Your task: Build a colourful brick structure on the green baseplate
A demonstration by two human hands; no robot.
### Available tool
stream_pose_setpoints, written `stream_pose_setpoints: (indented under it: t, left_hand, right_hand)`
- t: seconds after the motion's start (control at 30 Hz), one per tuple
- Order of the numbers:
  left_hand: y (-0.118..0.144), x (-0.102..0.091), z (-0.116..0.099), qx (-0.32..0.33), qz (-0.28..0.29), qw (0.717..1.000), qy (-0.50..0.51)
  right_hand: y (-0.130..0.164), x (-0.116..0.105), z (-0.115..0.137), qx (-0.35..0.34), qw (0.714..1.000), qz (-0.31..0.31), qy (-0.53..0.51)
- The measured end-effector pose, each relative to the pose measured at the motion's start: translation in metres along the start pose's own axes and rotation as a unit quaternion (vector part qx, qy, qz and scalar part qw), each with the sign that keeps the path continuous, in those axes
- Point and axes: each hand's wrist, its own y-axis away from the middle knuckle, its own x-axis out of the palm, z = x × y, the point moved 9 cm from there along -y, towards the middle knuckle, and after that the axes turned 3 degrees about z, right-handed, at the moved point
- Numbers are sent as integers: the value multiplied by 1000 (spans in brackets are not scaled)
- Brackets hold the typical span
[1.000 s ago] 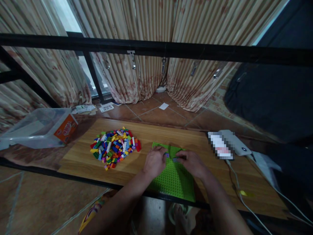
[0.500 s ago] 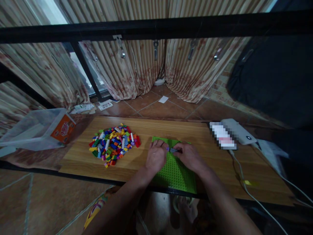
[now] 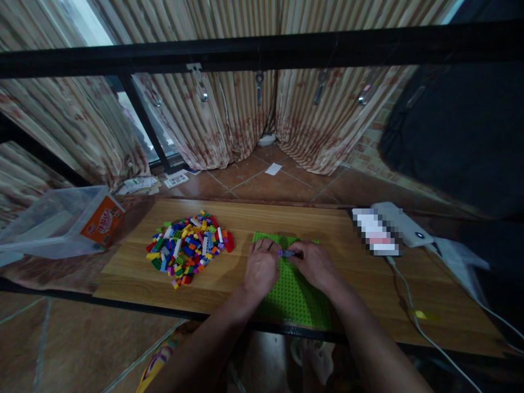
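Observation:
A green studded baseplate (image 3: 297, 303) lies on the wooden table, and both hands are over its far half. My left hand (image 3: 262, 266) is closed, its fingertips at a small purple toy brick (image 3: 280, 252) that is mostly hidden. From the other side, my right hand (image 3: 314, 263) pinches a small grey-blue toy brick (image 3: 290, 253). The two bricks meet or nearly meet between the fingertips; I cannot tell whether they are joined. A heap of mixed coloured toy bricks (image 3: 190, 245) lies to the left of the plate.
A clear plastic box (image 3: 53, 218) with an orange label stands at the far left. To the right lie a phone (image 3: 374, 232), a white power bank (image 3: 403, 224) and white cables (image 3: 409, 297). A dark metal rail (image 3: 262, 49) crosses beyond the table, before striped curtains.
The purple and grey-blue bricks have come closer together as my hands draw slightly inward. The whole view has shifted a little; the brick heap looks unchanged.

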Motion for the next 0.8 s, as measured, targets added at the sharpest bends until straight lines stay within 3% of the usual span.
stream_pose_setpoints:
  t: [0.37, 0.53, 0.8]
  left_hand:
    - [-1, -2, 3, -20, 3, 1000, 17]
    - [11, -9, -5, -9, -6, 1000, 4]
    - [25, 5, -17, -17, 17, 999, -46]
  right_hand:
    - [-6, 2, 2, -10, 1000, 5, 8]
    - [-8, 2, 0, -10, 1000, 9, -10]
    - [-14, 5, -9, 6, 996, 18, -83]
